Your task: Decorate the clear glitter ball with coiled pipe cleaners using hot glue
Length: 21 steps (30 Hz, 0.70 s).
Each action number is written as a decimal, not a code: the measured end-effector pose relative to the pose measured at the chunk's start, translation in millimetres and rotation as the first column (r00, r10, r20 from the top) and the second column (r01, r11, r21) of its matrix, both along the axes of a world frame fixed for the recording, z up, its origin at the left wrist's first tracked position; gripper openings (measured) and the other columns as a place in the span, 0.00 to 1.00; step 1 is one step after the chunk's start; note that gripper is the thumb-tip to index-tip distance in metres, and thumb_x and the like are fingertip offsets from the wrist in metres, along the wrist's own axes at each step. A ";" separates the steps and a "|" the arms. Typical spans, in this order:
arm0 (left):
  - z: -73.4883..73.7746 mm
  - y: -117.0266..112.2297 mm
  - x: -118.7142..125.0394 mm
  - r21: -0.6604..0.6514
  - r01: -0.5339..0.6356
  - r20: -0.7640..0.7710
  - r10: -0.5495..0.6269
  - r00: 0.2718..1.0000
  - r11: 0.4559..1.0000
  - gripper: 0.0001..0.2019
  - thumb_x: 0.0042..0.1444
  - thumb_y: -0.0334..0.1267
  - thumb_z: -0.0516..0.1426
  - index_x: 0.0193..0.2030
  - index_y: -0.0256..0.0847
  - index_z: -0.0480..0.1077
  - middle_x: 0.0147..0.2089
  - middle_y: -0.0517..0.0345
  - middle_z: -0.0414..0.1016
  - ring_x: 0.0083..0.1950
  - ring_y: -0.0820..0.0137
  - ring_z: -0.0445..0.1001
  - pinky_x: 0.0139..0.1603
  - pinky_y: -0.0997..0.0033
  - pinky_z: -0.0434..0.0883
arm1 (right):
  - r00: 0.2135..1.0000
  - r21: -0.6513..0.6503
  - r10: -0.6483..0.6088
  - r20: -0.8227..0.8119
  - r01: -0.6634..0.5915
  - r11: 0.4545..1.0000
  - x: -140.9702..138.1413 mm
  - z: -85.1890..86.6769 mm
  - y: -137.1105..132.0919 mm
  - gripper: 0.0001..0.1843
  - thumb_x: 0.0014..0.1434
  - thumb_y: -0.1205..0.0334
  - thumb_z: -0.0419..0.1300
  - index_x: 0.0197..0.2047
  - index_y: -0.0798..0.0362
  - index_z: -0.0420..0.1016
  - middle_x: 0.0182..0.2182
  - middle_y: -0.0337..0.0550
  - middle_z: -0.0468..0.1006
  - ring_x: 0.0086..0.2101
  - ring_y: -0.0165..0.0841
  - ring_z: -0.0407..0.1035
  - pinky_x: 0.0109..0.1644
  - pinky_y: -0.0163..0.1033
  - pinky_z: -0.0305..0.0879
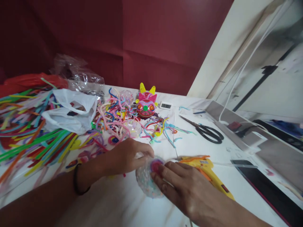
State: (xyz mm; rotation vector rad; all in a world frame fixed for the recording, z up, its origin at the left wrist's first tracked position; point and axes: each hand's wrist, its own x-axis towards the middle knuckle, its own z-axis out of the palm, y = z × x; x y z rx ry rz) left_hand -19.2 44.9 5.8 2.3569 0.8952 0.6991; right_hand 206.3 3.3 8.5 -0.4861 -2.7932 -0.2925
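A clear ball with coloured specks (148, 184) is between my two hands, low in the middle of the view. My left hand (127, 156), a dark band at its wrist, grips the ball's upper left side. The fingers of my right hand (186, 187) press a small round pink and purple piece (155, 164) against the ball's top right. A yellow hot glue gun (208, 168) lies just beyond my right hand, partly hidden by it.
A decorated animal-face ball (146, 106) stands at the back near a small digital display (166, 105). Pipe cleaners (54, 142) heap on the left around a white plastic bag (68, 121). Black scissors (205, 130) and a dark phone-like slab (270, 189) lie right.
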 end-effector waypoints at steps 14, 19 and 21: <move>-4.8 -2.6 7.4 0.082 0.068 0.046 -0.072 0.996 0.994 0.08 0.44 0.27 0.56 0.33 0.39 0.70 0.33 0.61 0.71 0.34 0.71 0.69 0.37 0.74 0.65 | 1.000 0.142 -0.016 0.019 0.013 0.990 -2.1 0.1 -3.6 0.10 0.66 0.69 0.53 0.45 0.62 0.75 0.36 0.50 0.78 0.33 0.40 0.71 0.35 0.46 0.69; -5.3 -2.1 7.3 0.058 0.079 0.034 -0.081 0.996 0.995 0.08 0.45 0.26 0.56 0.33 0.40 0.70 0.33 0.62 0.71 0.35 0.71 0.69 0.37 0.75 0.65 | 1.000 0.171 -0.001 -0.012 0.003 0.985 1.8 -2.2 -4.2 0.11 0.66 0.71 0.52 0.45 0.64 0.75 0.36 0.51 0.79 0.34 0.39 0.72 0.38 0.48 0.70; -5.6 -1.9 6.9 0.055 0.080 0.028 -0.082 0.996 0.995 0.08 0.45 0.26 0.56 0.32 0.40 0.70 0.33 0.61 0.71 0.36 0.71 0.70 0.38 0.75 0.65 | 0.999 0.155 0.010 -0.050 -0.002 0.988 4.7 -2.6 -3.6 0.13 0.67 0.72 0.50 0.46 0.64 0.75 0.36 0.52 0.79 0.34 0.39 0.72 0.39 0.47 0.70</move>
